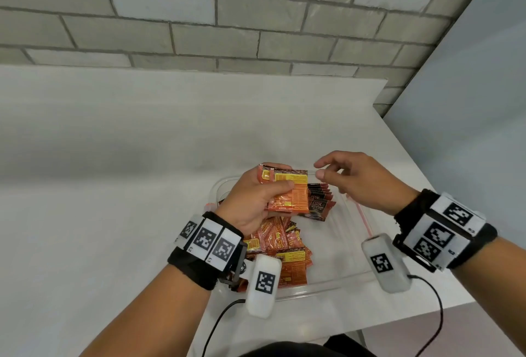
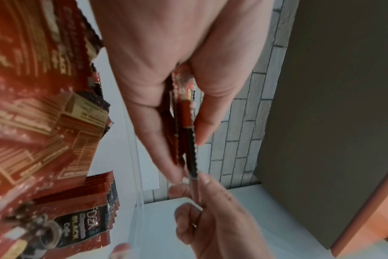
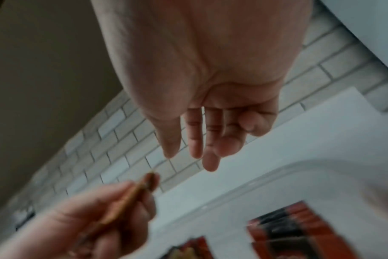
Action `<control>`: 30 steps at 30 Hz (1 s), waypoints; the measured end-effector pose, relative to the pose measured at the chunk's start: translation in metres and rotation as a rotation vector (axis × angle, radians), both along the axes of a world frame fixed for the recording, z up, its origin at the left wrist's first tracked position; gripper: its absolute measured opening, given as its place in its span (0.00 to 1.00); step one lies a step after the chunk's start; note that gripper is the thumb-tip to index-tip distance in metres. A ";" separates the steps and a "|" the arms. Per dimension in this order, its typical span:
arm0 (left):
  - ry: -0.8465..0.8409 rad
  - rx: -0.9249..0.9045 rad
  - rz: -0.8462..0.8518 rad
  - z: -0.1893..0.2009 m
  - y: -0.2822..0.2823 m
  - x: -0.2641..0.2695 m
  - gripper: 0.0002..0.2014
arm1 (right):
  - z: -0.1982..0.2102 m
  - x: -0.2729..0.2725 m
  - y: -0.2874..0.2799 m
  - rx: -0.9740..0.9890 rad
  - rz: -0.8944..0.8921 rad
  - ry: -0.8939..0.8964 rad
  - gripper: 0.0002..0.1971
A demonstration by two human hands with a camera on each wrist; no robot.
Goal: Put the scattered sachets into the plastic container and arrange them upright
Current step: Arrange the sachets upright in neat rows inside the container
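My left hand (image 1: 277,183) grips a small stack of orange sachets (image 1: 287,194) flat-faced above the clear plastic container (image 1: 321,289). In the left wrist view that stack (image 2: 188,122) shows edge-on between the thumb and fingers of the left hand (image 2: 186,140). My right hand (image 1: 320,170) hovers just right of the stack with relaxed fingers and holds nothing; the right wrist view shows the right hand (image 3: 193,154) a little apart from the stack (image 3: 126,201). A row of dark red sachets (image 1: 321,203) stands upright inside the container. Several orange sachets (image 1: 281,248) lie flat in a loose pile at its near left.
The container sits on a white counter (image 1: 113,157) near the counter's right edge (image 1: 412,163). A grey brick wall (image 1: 227,15) runs behind. A clear bag with a pink strip (image 1: 363,217) lies at the container's right side. Wrist camera cables (image 1: 222,319) hang over the counter's front.
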State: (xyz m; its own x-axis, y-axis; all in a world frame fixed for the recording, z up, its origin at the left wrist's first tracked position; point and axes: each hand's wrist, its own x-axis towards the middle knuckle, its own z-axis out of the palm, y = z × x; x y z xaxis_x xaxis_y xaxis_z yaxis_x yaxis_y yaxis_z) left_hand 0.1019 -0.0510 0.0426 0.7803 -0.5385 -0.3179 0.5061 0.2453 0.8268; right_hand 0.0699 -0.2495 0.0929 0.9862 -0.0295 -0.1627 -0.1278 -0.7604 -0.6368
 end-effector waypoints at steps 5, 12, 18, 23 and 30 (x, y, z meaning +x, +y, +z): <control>-0.056 0.026 -0.047 0.004 -0.010 -0.007 0.13 | 0.001 -0.006 0.017 0.304 -0.021 0.055 0.09; 0.076 0.026 0.027 0.008 -0.009 -0.001 0.17 | 0.004 -0.007 0.008 0.292 -0.126 -0.236 0.06; -0.024 -0.012 0.058 0.005 -0.008 -0.003 0.11 | -0.013 -0.021 0.024 0.108 0.169 -0.190 0.08; -0.071 0.042 0.019 0.003 -0.007 -0.007 0.10 | -0.008 -0.014 0.015 0.022 0.015 -0.327 0.08; -0.128 0.080 -0.054 0.004 -0.013 -0.010 0.12 | 0.007 -0.003 0.007 0.008 0.083 -0.053 0.09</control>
